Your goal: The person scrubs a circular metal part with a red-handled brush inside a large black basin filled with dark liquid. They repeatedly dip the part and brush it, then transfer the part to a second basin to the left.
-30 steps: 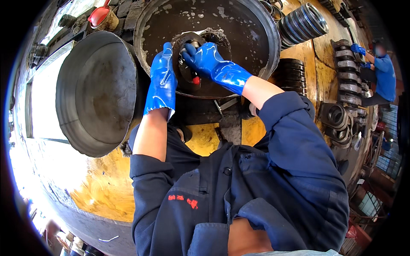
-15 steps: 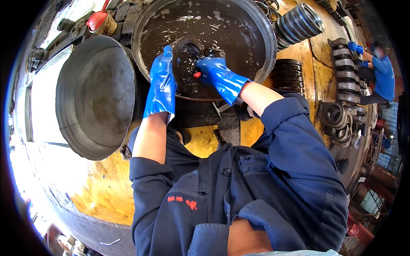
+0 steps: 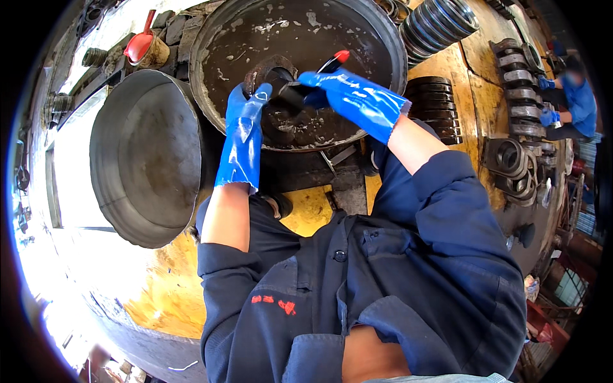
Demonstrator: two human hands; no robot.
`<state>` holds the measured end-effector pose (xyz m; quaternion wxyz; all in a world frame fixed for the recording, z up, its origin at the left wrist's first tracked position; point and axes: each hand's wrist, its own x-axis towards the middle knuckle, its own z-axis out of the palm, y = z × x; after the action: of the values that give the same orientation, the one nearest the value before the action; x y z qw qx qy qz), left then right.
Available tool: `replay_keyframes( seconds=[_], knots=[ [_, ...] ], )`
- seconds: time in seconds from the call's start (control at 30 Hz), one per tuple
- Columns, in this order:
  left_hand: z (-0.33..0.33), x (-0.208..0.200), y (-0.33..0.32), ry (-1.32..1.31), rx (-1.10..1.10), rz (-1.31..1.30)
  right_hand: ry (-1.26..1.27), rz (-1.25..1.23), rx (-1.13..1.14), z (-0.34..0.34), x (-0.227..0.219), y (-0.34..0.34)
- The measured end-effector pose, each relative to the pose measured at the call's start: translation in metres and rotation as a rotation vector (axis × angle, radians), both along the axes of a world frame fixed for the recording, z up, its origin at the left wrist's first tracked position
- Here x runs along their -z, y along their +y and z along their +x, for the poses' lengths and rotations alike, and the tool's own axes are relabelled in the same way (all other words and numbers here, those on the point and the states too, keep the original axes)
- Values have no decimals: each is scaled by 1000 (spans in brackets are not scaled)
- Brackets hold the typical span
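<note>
My left hand [image 3: 246, 118], in a long blue rubber glove, grips the near left side of a dark, wet ring-shaped metal part [image 3: 273, 64]. The part is held tilted over a round metal basin [image 3: 199, 83] of murky brown liquid. My right hand [image 3: 354, 99], gloved the same way, is closed around a brush [image 3: 332, 64] with a black handle and red tip. Its dark head meets or lies just in front of the ring's inner side; exact contact is hard to make out. Below it, a darker round shape shows at the liquid's surface.
Left of the basin leans an empty grey metal tub [image 3: 147, 153]. Behind it, a red scoop [image 3: 138, 46] rests on a small bucket. Stacked metal rings [image 3: 440, 29] and dark rings [image 3: 434, 105] stand at right. Beyond lies a crankshaft [image 3: 520, 92], where a blue-clothed person [image 3: 578, 102] works.
My right hand has lifted and turned, so the brush's red tip now points up and away. The ring part is raised and tilted more, and my left hand has shifted slightly down.
</note>
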<state>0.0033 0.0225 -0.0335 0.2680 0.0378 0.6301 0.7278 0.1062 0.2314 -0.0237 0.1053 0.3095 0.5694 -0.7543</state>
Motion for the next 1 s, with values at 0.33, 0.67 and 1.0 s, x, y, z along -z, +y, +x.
replay_keyframes(
  seconds=[0.33,0.67,1.0],
  knots=[
    [-1,6,-9,5,70,-83,29,448,-162,6,-58,-19],
    [22,-24,-10,313,183,-330,73,776,-538,10,21,-43],
    [59,-13,6,546,47,-659,57,1093,-680,6,32,-38]
  ],
)
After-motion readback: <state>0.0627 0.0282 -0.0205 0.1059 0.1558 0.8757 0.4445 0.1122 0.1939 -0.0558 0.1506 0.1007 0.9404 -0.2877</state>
